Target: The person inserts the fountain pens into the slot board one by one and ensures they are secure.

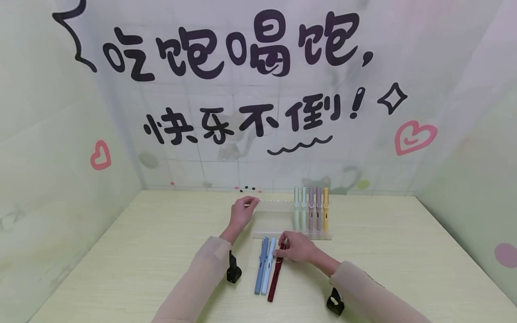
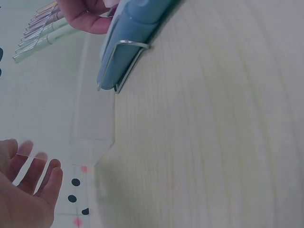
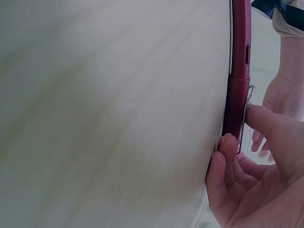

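Observation:
A dark red pen [image 1: 275,280] lies slanted on the table, and my right hand [image 1: 298,247] pinches its capped end between thumb and fingers. In the right wrist view the pen's wire clip [image 3: 246,118] sits under the thumb. My left hand [image 1: 242,213] holds the upper left corner of a clear pen stand [image 1: 272,220], with fingers showing through the panel in the left wrist view. Beside the red pen lie a light blue pen [image 1: 266,271] and a darker blue pen [image 1: 260,273], caps toward the stand.
On the stand's right half stand two pale green pens [image 1: 296,215], two purple pens [image 1: 311,215] and a yellow pen [image 1: 326,211], all upright. A printed cloth wall [image 1: 218,170] rises behind the table [image 1: 161,233], with side walls left and right.

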A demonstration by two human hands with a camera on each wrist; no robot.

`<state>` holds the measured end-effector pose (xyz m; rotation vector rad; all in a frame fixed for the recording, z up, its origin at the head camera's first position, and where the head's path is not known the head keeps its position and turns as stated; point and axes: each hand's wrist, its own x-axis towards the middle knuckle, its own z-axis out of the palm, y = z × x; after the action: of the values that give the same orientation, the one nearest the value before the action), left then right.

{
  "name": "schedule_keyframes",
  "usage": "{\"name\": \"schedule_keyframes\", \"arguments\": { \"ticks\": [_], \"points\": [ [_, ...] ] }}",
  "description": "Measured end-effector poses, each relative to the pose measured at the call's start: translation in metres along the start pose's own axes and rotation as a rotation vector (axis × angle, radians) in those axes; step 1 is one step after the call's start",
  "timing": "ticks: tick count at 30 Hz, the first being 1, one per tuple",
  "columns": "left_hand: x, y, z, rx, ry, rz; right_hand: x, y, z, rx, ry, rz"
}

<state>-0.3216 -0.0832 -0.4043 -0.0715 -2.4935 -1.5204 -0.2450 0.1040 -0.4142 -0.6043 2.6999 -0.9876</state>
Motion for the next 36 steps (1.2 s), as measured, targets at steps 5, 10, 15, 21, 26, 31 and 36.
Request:
{"name": "schedule_keyframes", "arguments": {
  "ticks": [5,10,15,21,26,31,36],
  "points": [
    [0.0,0.0,-0.001,0.003,0.001,0.008,0.0,0.0,0.001,-0.02,0.016,0.0],
    [-0.001,0.001,-0.001,0.001,-0.001,-0.006,0.0,0.0,0.001,-0.064,0.051,-0.03],
    [-0.002,0.002,-0.001,0.003,-0.004,-0.016,-0.001,-0.001,-0.001,-0.11,0.076,-0.056],
    [-0.002,0.002,-0.001,0.01,0.0,-0.013,-0.002,-0.003,-0.003,-0.119,0.101,-0.052],
    [-0.001,0.001,-0.001,0.008,0.001,-0.004,-0.002,-0.004,-0.006,-0.094,0.101,-0.068],
    [-0.001,0.0,-0.001,0.008,0.0,0.001,-0.003,-0.005,-0.012,-0.079,0.119,-0.091],
    [-0.001,0.0,0.0,0.008,-0.001,0.0,-0.004,-0.006,-0.018,-0.012,0.115,-0.076]
  ]
}}
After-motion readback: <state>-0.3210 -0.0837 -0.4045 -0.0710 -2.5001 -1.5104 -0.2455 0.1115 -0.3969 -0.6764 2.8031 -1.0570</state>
